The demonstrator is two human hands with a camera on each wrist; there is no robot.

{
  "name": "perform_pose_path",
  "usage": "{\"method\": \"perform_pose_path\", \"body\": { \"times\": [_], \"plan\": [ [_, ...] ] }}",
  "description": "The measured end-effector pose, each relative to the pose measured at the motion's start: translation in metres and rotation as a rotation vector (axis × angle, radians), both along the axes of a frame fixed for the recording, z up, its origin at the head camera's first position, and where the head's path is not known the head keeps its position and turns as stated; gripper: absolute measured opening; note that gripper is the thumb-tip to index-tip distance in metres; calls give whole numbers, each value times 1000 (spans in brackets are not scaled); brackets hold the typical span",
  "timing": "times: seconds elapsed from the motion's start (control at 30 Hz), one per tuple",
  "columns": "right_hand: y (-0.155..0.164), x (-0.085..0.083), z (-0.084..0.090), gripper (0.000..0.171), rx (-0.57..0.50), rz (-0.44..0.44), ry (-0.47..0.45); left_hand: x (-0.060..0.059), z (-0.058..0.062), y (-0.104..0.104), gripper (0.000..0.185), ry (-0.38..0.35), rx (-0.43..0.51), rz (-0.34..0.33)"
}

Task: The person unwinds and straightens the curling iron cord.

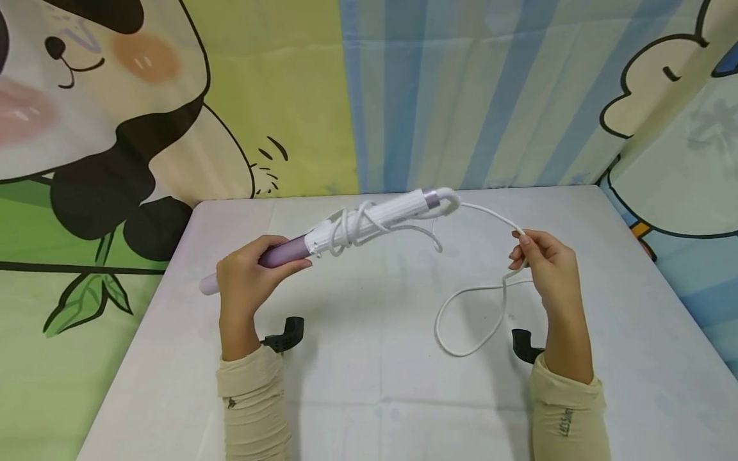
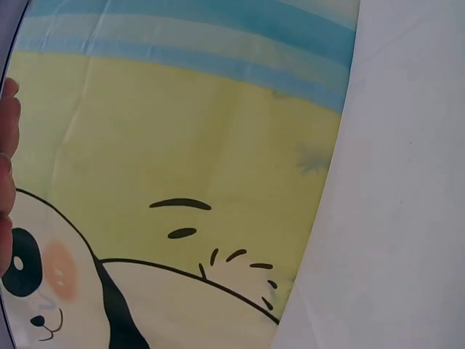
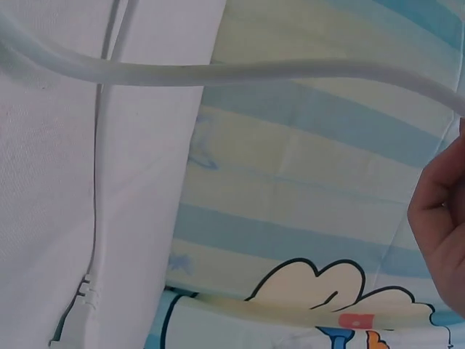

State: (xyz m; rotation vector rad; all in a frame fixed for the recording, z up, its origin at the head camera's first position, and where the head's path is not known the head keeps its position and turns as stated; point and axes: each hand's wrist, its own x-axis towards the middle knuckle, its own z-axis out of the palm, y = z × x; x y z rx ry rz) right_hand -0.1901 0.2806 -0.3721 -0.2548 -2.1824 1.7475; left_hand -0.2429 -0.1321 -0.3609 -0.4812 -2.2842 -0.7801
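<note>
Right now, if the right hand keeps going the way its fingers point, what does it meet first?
The right hand, pinching the cord, points up and left toward the curling iron. Only bare table lies between, so probably the iron's cord end; depth is unclear.

Curling iron with partly wound cord

The white-and-lilac curling iron (image 1: 346, 232) is held tilted above the table, tip toward 8 o'clock; its white cord (image 1: 469, 314) is looped toward 4 o'clock.
</note>
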Motion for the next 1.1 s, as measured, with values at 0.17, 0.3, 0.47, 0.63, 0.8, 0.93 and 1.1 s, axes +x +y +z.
{"method": "perform_pose_path", "body": {
  "times": [0.17,0.3,0.47,0.63,0.8,0.93,1.1],
  "plan": [
    [1,-4,-5,20,115,-41,-49,3,2,-13,46,-55,65,156],
    [-2,-7,-9,41,289,26,-95,5,2,-20,47,-112,92,253],
    [-10,-9,-9,50,455,124,-125,5,2,-23,49,-153,68,325],
    [-17,-6,-7,47,491,175,-100,5,2,-22,52,-176,-2,368],
    [-35,-4,-1,44,511,258,-59,4,0,-19,55,-163,-75,346],
    [-59,-8,7,42,499,331,-37,1,-1,-12,55,-142,-99,282],
    [-98,-22,19,44,526,436,-25,0,0,-4,55,-134,-127,254]
  ]
}}
